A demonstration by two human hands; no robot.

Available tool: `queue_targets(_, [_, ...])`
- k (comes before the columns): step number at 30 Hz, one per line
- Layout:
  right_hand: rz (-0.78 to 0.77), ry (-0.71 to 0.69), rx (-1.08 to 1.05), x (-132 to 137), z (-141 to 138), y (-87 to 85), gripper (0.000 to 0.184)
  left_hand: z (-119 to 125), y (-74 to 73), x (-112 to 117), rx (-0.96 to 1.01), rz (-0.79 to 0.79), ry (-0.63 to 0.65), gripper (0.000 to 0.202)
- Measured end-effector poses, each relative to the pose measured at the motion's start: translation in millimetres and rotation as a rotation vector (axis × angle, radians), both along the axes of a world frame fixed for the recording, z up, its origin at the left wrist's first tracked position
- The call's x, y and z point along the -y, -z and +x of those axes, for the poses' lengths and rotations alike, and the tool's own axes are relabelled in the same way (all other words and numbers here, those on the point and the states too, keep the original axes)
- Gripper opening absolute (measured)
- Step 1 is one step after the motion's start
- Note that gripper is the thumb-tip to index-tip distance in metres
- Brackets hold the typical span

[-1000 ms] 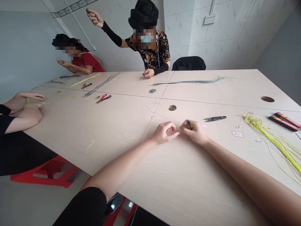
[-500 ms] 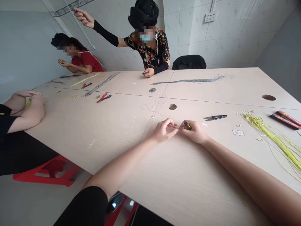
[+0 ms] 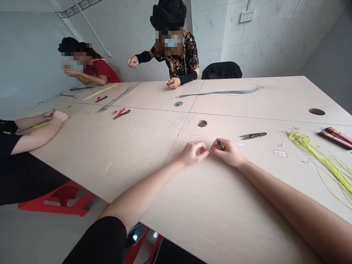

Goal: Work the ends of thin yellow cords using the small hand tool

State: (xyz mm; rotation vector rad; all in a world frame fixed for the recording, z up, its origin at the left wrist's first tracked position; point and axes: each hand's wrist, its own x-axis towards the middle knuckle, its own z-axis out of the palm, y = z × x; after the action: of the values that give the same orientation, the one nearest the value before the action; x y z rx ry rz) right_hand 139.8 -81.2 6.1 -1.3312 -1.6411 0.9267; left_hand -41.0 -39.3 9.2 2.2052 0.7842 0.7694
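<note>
My left hand (image 3: pixel 193 154) is closed in a pinch, thumb against fingertips, just above the table in front of me. What it pinches is too fine to make out. My right hand (image 3: pixel 230 154) almost meets it, thumb and forefinger also pressed together. Through the right hand's grip runs a short black-and-yellow tool (image 3: pixel 220 145), like a small pen; its lower end is hidden. Beyond the left hand lies a small tangle of pale yellow line (image 3: pixel 178 138). Thread snips (image 3: pixel 253 136) rest to the right, past my right hand.
At right lie a bundle of yellow-green lines (image 3: pixel 316 156) with hook-like ends, a label card (image 3: pixel 280 153) and black-and-red packs (image 3: pixel 335 137). Red-handled pliers (image 3: pixel 121 113) and a grey line bundle (image 3: pixel 220 92) lie farther off. Round holes (image 3: pixel 202 124) pierce the table. Co-workers sit left and opposite.
My fingers have shifted only slightly, with the left fingers curled a little tighter. Opposite, a co-worker's raised hand has come down and inward. The neighbour's hands at left have moved right.
</note>
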Motion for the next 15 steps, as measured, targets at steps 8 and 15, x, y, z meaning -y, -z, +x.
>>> queue_targets(8, [0.017, -0.013, -0.003, -0.2, 1.5, 1.8, 0.015, 1.4, -0.4, 0.9, 0.002, -0.052, -0.008, 0.013])
queue_targets(15, [-0.002, -0.004, -0.002, 0.8, 1.1, -0.5, 0.017, 1.4, -0.8, 0.4, 0.01, -0.102, -0.027, 0.016])
